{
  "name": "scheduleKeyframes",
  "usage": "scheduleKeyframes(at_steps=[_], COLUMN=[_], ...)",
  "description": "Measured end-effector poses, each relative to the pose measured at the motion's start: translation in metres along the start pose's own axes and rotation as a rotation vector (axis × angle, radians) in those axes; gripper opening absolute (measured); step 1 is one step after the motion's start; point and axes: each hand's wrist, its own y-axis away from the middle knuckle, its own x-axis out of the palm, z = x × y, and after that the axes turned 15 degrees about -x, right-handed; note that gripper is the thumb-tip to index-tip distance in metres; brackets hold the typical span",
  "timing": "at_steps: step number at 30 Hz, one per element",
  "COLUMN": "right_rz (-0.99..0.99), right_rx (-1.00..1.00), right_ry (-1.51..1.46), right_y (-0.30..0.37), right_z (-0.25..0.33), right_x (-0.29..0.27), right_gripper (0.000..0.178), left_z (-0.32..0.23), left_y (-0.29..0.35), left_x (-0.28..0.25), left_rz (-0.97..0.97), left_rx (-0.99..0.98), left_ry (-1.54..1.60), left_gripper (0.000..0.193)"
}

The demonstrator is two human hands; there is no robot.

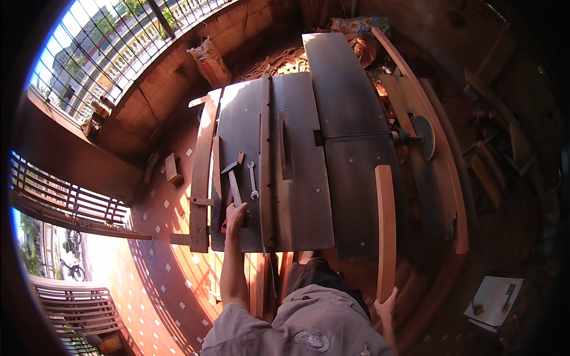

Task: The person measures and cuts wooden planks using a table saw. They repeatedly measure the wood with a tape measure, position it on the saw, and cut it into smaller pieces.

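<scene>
Landmark: long dark-brown wooden rail (266, 166), lengthwise across a dark-grey, flat-panelled metal tabletop (242, 118). Step in hand, by judgement: simultaneous handling of a steel-headed hammer with a straight, pale-grey handle (235, 187), left of the rail, and a long, straight, square-edged, reddish-brown wooden beam (386, 231), well to the right of the rail. Next move, by judgement: call for a firm hold at the near end of the beam, good balance of its long far reach, and clearance from the rail; for the hammer, controlled lifting or tidy setting-down on its own side of the rail. Left hand (236, 215): left of the rail, fingers curled together, clamped on the near end of the hammer handle. Right hand (386, 304): right of the rail and beyond its near end, clamped on the near end of the beam; fingers partly hidden, exact wrap impossible to tell. Beam: roughly parallel to the rail, contact with the tabletop impossible to tell. Also listed: silver, double-ended metal wrench (253, 180), between hammer and rail; round, flat, dark-grey disc (423, 138), farther right of the rail than the beam.
</scene>
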Motion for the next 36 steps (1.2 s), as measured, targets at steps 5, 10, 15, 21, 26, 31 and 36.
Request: scheduleKeyframes(at_steps=[5,10,15,21,26,31,36], right_rz=[0.076,0.055,0.012,0.026,0.064,0.049,0.081], right_rx=[0.197,0.157,0.276,0.319,0.488,0.420,0.473], right_ry=[0.068,0.161,0.202,0.253,0.303,0.279,0.303], right_y=[-0.006,-0.015,-0.017,-0.001,-0.016,-0.009,-0.014], right_z=[0.009,0.026,0.046,0.056,0.085,0.076,0.095], right_x=[-0.004,-0.014,-0.021,-0.017,-0.027,-0.026,-0.026], right_gripper=[0.090,0.085,0.085,0.088,0.086,0.084,0.078], left_z=[-0.082,-0.185,-0.284,-0.357,-0.366,-0.375,-0.372], left_y=[-0.001,-0.127,-0.243,-0.343,-0.366,-0.372,-0.368], left_x=[0.020,0.052,0.103,0.166,0.183,0.174,0.181], left_rz=[0.051,0.135,0.155,0.196,0.262,0.217,0.279], left_rx=[0.076,0.196,0.189,0.224,0.242,0.215,0.229], left_ry=[0.059,0.060,0.070,0.107,0.090,0.062,0.070], left_gripper=[0.024,0.021,0.063,0.069,0.067,0.052,0.045])
